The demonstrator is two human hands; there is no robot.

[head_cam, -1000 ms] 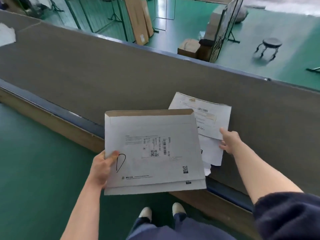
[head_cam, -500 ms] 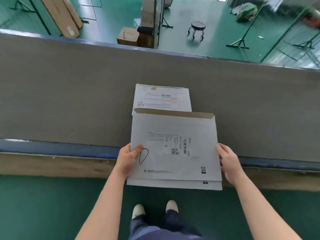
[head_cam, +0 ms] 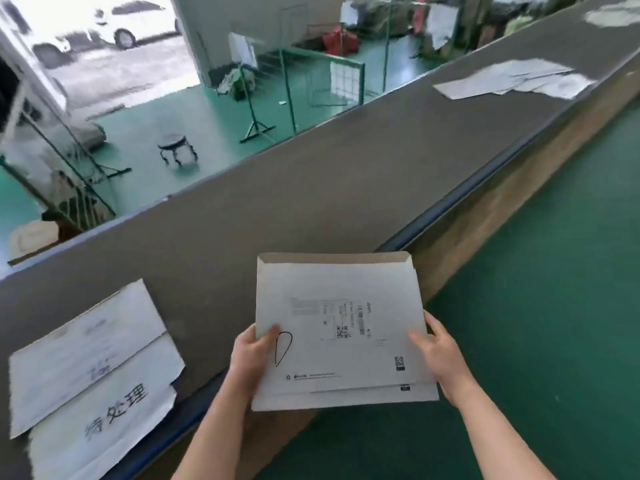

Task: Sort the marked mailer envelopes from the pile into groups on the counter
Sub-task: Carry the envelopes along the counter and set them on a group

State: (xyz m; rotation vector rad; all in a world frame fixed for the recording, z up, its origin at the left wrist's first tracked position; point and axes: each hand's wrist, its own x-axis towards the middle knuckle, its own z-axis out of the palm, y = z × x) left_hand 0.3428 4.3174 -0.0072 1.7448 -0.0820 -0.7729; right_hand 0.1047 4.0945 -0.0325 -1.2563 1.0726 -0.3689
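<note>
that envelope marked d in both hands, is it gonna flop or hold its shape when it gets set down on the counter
The envelope marked D probably holds its shape: it lies flat between the left hand and right hand with no visible sag. It looks light, since an edge grip seems enough. A second envelope peeks out beneath, so the two may slide apart on the counter.

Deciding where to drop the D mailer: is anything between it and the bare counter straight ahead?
Nothing visible. Left hand and right hand hold the D mailer over the counter edge; the grey surface ahead is bare. The envelopes with handwriting lie off left, another pile far right.
</note>
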